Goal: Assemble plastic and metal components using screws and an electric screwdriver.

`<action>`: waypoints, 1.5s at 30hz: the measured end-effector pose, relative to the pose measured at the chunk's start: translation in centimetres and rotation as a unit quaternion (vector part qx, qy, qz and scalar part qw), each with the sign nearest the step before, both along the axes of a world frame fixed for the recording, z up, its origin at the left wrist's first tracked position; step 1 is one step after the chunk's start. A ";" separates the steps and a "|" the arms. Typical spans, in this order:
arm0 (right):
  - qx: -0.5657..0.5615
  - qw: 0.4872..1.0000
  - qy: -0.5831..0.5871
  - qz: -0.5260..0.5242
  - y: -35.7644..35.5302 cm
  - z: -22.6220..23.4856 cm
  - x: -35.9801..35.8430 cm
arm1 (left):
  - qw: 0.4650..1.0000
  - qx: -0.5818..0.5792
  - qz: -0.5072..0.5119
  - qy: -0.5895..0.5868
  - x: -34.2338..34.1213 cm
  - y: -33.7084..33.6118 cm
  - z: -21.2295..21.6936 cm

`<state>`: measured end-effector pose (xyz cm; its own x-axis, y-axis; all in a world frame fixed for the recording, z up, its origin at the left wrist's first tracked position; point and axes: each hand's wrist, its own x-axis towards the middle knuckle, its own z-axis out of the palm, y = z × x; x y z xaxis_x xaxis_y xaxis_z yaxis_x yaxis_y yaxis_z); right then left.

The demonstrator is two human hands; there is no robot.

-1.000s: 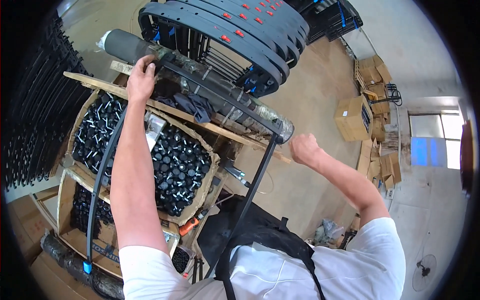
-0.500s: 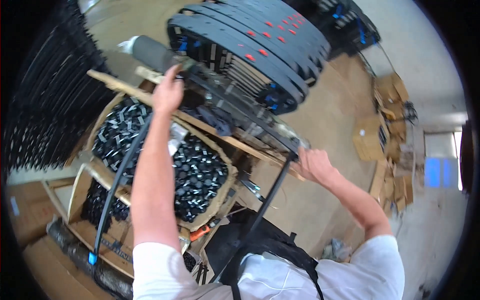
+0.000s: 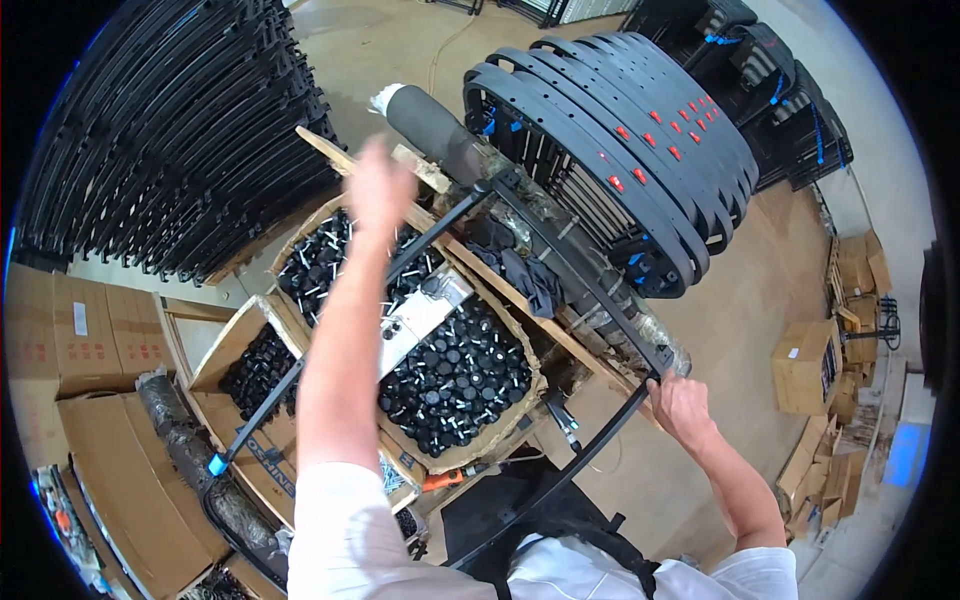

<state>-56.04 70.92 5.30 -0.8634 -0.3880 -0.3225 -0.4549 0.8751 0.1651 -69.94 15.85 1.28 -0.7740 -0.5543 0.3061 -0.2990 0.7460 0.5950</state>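
Observation:
A black tubular metal frame [image 3: 590, 275] lies slantwise in front of me, its far bar along padded, plastic-wrapped rolls [image 3: 425, 120]. My right hand [image 3: 682, 408] is closed around the frame's right corner. My left hand [image 3: 380, 190] is off the frame, raised near the end of a wooden board [image 3: 325, 150]; motion smears its fingers. Below it sits a cardboard box [image 3: 490, 440] of black round-headed screws [image 3: 455, 375], with a clear-and-white plastic bag [image 3: 415, 325] on top. My left forearm covers part of the box and of the frame's left bar.
Curved dark grey panels with red pieces [image 3: 620, 150] stand in a row beyond the rolls. Stacked black frames [image 3: 170, 130] fill the far left. Cardboard cartons [image 3: 140, 480] lie at left, others [image 3: 810, 365] along the right wall. An orange-handled tool [image 3: 442, 481] rests near my body.
My left hand has let go of the frame's far left corner and moved off it. My right hand keeps its grip. The view has shifted, so the scene sits farther right and lower.

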 end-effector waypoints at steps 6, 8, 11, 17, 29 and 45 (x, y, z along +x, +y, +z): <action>0.022 1.000 -0.020 0.006 0.2 0.0 -0.1 | 0.969 -0.179 -0.166 0.035 -1.1 5.2 -1.9; -0.005 1.000 0.000 0.009 0.5 -0.1 -0.1 | 0.990 -0.082 -0.073 -0.085 1.2 -0.3 -1.0; -0.013 1.000 -0.013 -0.003 0.6 -0.2 -0.2 | 0.993 -0.041 -0.032 -0.110 1.3 -0.6 -0.6; -0.014 0.999 -0.031 0.020 -0.2 0.7 -0.4 | 0.960 -0.102 -0.220 -0.138 -4.1 9.2 -3.6; -0.002 0.997 -0.051 -0.052 -2.7 3.9 -0.3 | 0.961 -0.149 -0.167 -0.164 6.7 -7.8 -4.1; -0.329 0.887 -0.081 0.313 -37.7 -10.5 -4.5 | 0.985 0.158 0.003 0.063 24.1 -11.3 -0.8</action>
